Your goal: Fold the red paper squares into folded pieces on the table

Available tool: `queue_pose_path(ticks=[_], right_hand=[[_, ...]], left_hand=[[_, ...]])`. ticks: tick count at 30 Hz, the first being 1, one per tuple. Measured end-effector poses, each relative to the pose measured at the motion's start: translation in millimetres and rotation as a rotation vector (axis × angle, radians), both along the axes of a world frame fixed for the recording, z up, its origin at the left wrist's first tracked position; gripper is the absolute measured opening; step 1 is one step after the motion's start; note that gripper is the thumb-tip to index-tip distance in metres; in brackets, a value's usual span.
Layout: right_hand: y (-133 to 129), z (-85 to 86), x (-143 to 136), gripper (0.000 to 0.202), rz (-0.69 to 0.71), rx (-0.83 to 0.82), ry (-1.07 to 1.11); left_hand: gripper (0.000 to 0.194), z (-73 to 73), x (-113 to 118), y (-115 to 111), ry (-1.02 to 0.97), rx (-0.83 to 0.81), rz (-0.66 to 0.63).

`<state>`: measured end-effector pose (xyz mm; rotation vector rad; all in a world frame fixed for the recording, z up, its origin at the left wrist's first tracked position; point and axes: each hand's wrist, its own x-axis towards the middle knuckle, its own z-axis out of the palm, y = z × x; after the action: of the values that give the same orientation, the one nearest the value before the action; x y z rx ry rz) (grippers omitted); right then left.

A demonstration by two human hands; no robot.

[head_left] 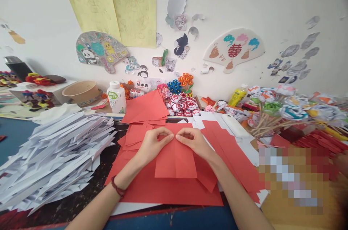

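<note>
A red paper sheet (pixel 175 164) with a crease down its middle hangs between my two hands. My left hand (pixel 154 143) pinches it near the crease, thumb against fingers, and a dark red bracelet circles that wrist. Close on the other side of the crease, my right hand (pixel 195 143) pinches the same sheet. The two thumb tips are almost touching. Beneath lie larger red paper sheets (pixel 168 193), with smaller red pieces (pixel 136 136) to the left of my hands and long red strips (pixel 231 150) to the right.
Folded white paper strips (pixel 59 154) form a big pile at left. Behind stand a white bottle (pixel 116 97), a beige bowl (pixel 81 92) and red-and-white paper balls (pixel 183 105). Paper flowers on sticks (pixel 285 108) lie at right. A pixelated patch covers the lower right.
</note>
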<state>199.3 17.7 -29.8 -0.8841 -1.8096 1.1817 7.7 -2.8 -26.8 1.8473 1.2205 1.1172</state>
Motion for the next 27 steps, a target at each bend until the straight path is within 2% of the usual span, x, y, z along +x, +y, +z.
queue_pose_path(ticks=[4, 10, 15, 19, 25, 27], right_hand=[[5, -5.0, 6, 0.02, -0.091, -0.019, -0.014], [13, -18.7, 13, 0.027, -0.129, -0.194, 0.062], [13, -18.6, 13, 0.029, -0.127, -0.23, 0.088], [14, -18.3, 15, 0.031, -0.176, -0.21, 0.106], [14, -14.6, 14, 0.034, -0.269, -0.203, 0.182], [12, -12.1, 13, 0.038, -0.239, -0.238, 0.215]], left_hand=[[0.02, -5.7, -6, 6, -0.022, -0.069, 0.032], [0.026, -14.0, -12, 12, -0.051, -0.143, 0.105], [0.027, -9.8, -11, 11, -0.059, -0.163, 0.13], [0.031, -5.7, -12, 9, -0.068, -0.155, 0.148], [0.041, -0.5, -12, 6, -0.161, -0.219, 0.112], [0.043, 0.0, -12, 6, -0.202, -0.241, 0.111]])
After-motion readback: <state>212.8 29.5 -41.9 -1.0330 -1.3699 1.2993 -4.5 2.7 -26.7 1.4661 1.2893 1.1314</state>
